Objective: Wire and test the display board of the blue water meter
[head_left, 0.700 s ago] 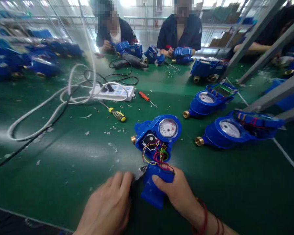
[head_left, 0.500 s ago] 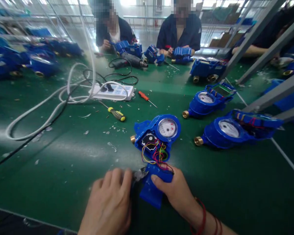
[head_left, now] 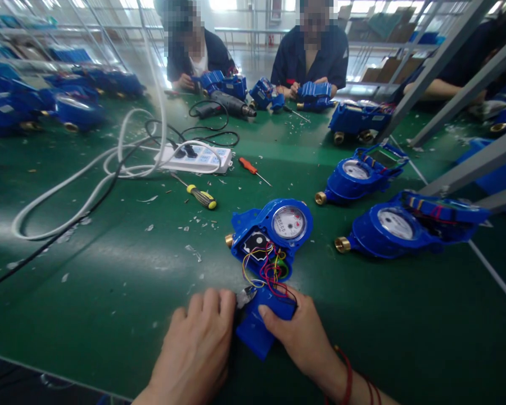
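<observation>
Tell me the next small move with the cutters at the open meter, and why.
Probably ease the cutter tip in the left hand up to the loose coloured wires. The tip sits just short of them, at the edge of the blue cover that the right hand steadies, and the wires spill from the open meter.

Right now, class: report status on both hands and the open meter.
Left hand grips cutters. Right hand holds blue cover. Open meter, wires exposed. Nothing blocking.

Legible markings: none confirmed.
Digits and small print are seen on the dial of the opened water meter [head_left: 289, 223], and on the dials of two further meters [head_left: 356, 168] [head_left: 394, 223], but nothing can be read.
</observation>
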`<action>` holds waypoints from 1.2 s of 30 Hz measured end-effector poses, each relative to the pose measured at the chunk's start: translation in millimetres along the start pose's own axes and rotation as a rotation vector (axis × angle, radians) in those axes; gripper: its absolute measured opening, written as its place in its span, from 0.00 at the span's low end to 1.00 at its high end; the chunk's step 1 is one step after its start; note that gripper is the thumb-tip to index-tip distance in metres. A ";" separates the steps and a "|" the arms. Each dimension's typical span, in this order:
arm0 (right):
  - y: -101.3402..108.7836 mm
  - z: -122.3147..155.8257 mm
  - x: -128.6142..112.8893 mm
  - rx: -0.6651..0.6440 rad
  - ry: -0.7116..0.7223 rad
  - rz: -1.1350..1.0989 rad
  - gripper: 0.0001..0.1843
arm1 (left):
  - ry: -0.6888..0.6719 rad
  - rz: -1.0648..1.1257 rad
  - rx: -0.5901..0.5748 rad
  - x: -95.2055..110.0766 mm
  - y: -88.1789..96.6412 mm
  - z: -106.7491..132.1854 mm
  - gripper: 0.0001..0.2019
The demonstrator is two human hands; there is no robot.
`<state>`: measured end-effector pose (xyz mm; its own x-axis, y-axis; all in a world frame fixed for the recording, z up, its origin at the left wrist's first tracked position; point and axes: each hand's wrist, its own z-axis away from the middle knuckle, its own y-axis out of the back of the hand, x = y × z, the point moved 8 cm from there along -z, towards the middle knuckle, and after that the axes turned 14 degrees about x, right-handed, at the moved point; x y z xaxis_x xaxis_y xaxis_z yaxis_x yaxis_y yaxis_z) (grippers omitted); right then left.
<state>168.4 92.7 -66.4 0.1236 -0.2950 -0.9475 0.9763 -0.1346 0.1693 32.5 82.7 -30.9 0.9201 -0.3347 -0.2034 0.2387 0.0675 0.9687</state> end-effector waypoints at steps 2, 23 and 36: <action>0.0 0.2 -1.1 0.010 0.011 0.037 0.08 | -0.027 0.011 0.029 0.7 0.9 -1.5 0.19; 2.4 1.4 -5.5 0.050 0.035 0.144 0.07 | -0.145 -0.073 0.033 2.8 -8.0 -8.5 0.12; 0.5 -1.1 -7.5 0.024 0.030 0.095 0.06 | -0.181 -0.159 0.152 1.1 1.6 -6.4 0.13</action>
<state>168.2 95.9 -59.5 0.2209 -0.2795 -0.9344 0.9556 -0.1297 0.2647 35.8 88.5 -30.4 0.8009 -0.4935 -0.3391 0.3137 -0.1366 0.9396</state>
